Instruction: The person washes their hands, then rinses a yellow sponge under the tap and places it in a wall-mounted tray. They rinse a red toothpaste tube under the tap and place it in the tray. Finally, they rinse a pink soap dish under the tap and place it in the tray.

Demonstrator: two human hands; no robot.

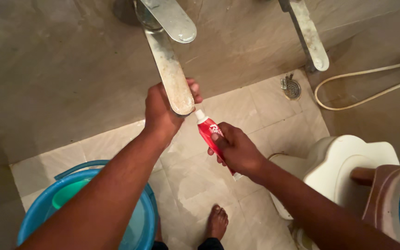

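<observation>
Red toothpaste tube (211,139) w/ white cap end, held in right hand (237,150) at mid-frame, white neck pointing up-left twd metal tap spout (172,74).

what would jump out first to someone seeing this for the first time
At the centre, the right hand grips a red toothpaste tube, white nozzle pointing up toward the left hand, which is cupped just behind the end of a long metal tap spout. At lower left, under the left forearm, stands a bright blue bucket. A white toilet sits at right, with a bare foot on the tiled floor below.
</observation>
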